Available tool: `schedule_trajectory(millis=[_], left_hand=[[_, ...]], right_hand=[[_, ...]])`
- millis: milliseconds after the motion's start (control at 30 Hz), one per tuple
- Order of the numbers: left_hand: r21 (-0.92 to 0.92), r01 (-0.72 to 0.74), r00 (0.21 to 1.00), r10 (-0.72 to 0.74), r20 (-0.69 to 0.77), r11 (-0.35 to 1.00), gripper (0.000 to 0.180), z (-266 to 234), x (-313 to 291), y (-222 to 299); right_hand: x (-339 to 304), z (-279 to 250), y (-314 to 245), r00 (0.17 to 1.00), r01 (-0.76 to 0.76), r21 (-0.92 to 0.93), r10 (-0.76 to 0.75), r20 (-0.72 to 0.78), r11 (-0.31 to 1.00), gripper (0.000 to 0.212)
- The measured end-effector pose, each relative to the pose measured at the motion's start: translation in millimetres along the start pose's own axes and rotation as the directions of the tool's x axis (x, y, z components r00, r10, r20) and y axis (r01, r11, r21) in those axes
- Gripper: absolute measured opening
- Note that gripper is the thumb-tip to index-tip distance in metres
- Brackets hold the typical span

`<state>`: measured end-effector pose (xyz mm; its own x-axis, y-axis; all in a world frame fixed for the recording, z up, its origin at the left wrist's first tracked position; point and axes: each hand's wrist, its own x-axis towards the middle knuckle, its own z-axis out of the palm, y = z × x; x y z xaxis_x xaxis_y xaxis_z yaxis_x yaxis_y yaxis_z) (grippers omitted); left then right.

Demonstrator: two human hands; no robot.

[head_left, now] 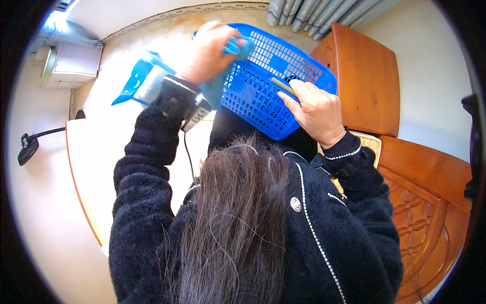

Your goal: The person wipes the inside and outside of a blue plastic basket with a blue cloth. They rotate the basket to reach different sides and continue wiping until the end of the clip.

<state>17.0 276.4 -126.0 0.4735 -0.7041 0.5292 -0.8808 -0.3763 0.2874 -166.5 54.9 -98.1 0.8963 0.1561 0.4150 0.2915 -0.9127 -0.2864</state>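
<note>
Pale floor tiling with a patterned border (152, 25) fills the upper background, with grey curtain folds (324, 12) at the top edge. To the right I see a carved wooden furniture piece (420, 192) and a plain wooden panel (364, 76); to the left, a light tabletop (96, 167) with a black clip lamp (30, 147) beyond its edge. Dark fuzzy sleeves and long hair occupy the lower frame.

A blue perforated plastic basket (263, 96) sits tilted at centre top, in front of the person, between both hands. The right hand (316, 111) rests on its near rim, fingers partly curled, thumb and forefinger pinching a slim grey strip (283, 86) against the rim. The left hand (210, 50) is closed around a crumpled blue cloth (238, 48) at the basket's far left rim; motion blur prevents my judging the grip more closely. A blue plastic stool-like item (139, 81) stands on the floor just left of that wrist, which carries a strapped device (195, 111).
</note>
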Motion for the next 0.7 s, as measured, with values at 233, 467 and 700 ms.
schedule_trajectory(millis=[233,467,700], left_hand=[[0.093,0.375,0.923,-0.363,-0.126,0.922,0.017,-11,-23,-41],[-0.200,-0.012,0.998,0.024,0.060,0.980,0.014,8,-6,55],[0.107,0.090,0.989,-0.076,-0.124,0.990,0.017,-17,-16,-34]], right_hand=[[0,0,-5,0.991,-0.050,-0.001,0.050,0.124,0.999,0.023],[-2,-1,2,0.997,0.017,-0.013,-0.016,0.077,1.000,0.026],[-10,0,5,0.999,0.031,0.015,-0.032,0.036,0.999,0.027]])
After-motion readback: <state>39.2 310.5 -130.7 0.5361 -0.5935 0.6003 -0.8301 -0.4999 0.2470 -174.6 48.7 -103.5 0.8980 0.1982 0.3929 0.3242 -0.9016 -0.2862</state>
